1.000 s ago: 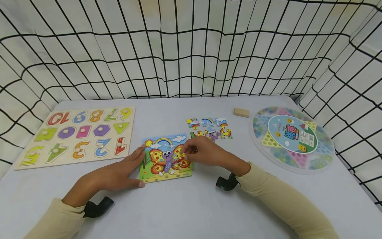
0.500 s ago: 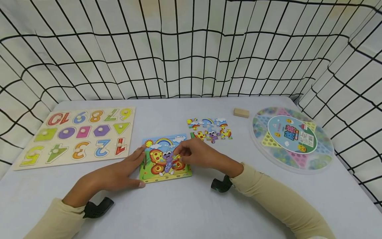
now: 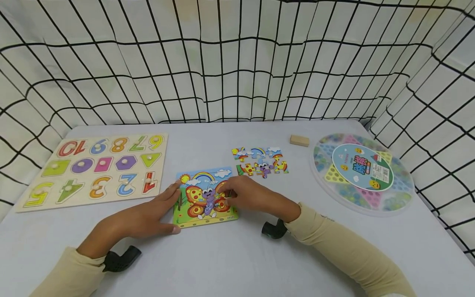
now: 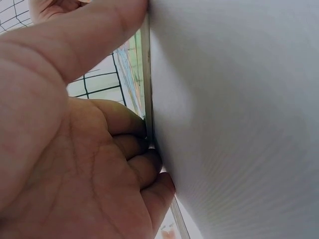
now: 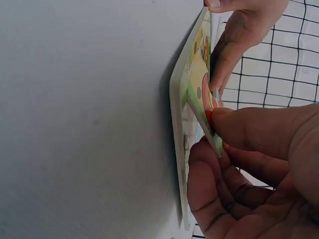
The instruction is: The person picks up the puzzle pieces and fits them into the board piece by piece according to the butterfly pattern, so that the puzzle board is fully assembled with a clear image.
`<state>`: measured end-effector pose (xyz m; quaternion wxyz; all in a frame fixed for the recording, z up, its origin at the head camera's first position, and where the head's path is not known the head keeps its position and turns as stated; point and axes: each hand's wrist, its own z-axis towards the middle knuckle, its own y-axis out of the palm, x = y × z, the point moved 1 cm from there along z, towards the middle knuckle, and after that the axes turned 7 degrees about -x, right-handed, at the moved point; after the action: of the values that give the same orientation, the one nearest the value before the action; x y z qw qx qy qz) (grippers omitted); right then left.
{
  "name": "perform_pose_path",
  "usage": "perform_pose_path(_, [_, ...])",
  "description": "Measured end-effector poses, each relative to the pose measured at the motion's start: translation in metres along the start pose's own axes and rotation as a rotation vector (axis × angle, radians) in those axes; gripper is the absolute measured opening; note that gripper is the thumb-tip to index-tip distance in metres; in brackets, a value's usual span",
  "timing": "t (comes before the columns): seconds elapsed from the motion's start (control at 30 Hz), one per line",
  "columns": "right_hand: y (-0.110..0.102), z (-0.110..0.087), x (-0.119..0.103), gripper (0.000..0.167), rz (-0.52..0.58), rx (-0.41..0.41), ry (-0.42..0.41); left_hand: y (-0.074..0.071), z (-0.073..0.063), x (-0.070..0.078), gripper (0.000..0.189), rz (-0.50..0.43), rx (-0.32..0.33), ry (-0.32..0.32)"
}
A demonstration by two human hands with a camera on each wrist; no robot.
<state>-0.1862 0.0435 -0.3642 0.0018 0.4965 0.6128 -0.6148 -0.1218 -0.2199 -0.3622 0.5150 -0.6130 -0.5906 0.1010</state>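
A jigsaw puzzle with a cartoon butterfly (image 3: pixel 205 206) lies on the white-covered table in front of me. My left hand (image 3: pixel 144 218) rests at its left side, fingers laid along the left edge and thumb at the near corner. At the right side, my right hand (image 3: pixel 248 194) pinches a puzzle piece (image 5: pixel 201 107) between thumb and fingers. In the right wrist view that piece is tilted, its near end raised above the puzzle's frame (image 5: pixel 175 92). The left wrist view shows the fingertips of the left hand (image 4: pixel 94 159) touching the board's thin edge (image 4: pixel 147 74).
Beyond the puzzle lie two rows of loose or joined pieces (image 3: pixel 263 168). A wooden number-and-shape board (image 3: pixel 111 177) is at the left. On the right is a round game board with a star pattern (image 3: pixel 363 167), near a small wooden block (image 3: pixel 299 140). Black netting (image 3: pixel 222 74) surrounds the table.
My right hand has shifted slightly left over the puzzle's right side, then barely moved, still holding the piece. The left hand has stayed in place.
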Motion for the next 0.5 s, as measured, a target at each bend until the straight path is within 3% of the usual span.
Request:
perform_pose_path(0.27, [0.0038,-0.0019,-0.003,0.047,-0.07,-0.026,0.038,-0.0001,-0.0001,0.0012,0.101,-0.001,0.002,0.001])
perform_pose_path(0.5, [0.0065,-0.002,-0.0024,0.043,-0.059,0.012,0.002,0.0001,0.0,0.0017,0.101,-0.004,-0.002,-0.004])
